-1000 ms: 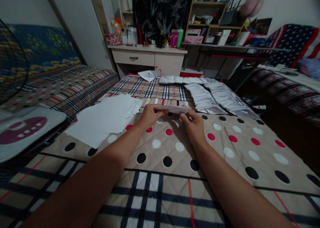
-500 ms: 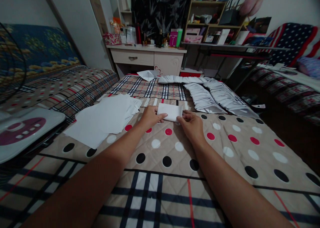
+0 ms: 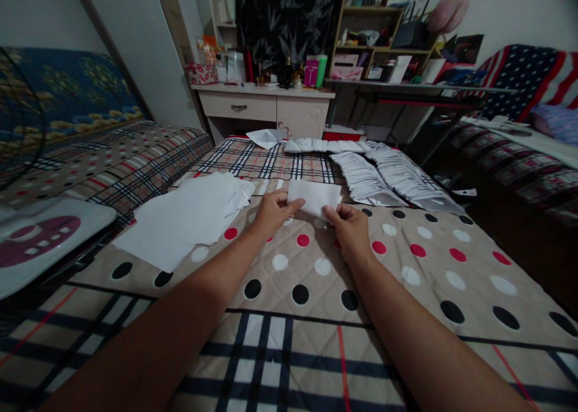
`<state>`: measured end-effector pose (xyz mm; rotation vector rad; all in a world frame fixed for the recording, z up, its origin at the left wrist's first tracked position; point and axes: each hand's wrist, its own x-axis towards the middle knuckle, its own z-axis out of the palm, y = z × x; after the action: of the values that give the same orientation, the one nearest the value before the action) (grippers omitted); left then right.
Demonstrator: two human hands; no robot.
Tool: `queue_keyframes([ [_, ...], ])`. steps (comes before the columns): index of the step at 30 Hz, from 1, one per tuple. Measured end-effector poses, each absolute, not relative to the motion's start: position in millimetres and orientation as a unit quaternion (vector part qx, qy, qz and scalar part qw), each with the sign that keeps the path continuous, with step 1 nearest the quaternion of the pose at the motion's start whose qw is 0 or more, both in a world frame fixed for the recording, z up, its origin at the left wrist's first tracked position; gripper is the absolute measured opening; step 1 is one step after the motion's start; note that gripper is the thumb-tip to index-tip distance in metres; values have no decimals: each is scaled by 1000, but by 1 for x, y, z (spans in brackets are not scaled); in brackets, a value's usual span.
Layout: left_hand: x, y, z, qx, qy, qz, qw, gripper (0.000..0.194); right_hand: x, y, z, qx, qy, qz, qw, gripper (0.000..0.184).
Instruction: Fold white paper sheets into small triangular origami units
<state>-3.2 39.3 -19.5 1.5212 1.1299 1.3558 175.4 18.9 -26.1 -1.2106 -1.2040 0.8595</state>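
Note:
A small folded sheet of white paper (image 3: 315, 195) is held between both hands over the bed's dotted cover. My left hand (image 3: 274, 212) pinches its left edge, thumb on the front and fingers behind. At the lower right corner, my right hand (image 3: 350, 227) grips the same paper between thumb and fingers. Left of my hands lies a loose pile of flat white sheets (image 3: 180, 216). Beyond and to the right, rows of folded papers (image 3: 368, 180) stand packed closely together.
The quilted bedspread (image 3: 289, 291) spreads under everything, with dots and plaid bands. One bent white sheet (image 3: 266, 138) lies at the far edge, near a white dresser (image 3: 239, 106). A white lidded box with a purple oval (image 3: 54, 237) sits at left. A desk (image 3: 428, 87) stands at far right.
The folded paper has been raised and tilted up toward me, shifting slightly right. My right hand has moved a little right and down with it, and both hands still hold on.

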Motion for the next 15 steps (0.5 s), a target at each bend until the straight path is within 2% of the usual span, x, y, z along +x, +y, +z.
queue_keyframes([
  [3,-4,41,-19,600,436,568,357,36,175,18,-26,-495,-514,378,589,32],
  [7,-4,40,-19,531,435,547,479,44,171,15,-23,-485,-517,385,591,31],
  [9,-3,39,-20,511,445,537,502,45,170,15,-22,-485,-511,378,600,31],
  [15,2,34,-20,535,473,539,448,36,170,16,-22,-472,-447,402,645,33],
])
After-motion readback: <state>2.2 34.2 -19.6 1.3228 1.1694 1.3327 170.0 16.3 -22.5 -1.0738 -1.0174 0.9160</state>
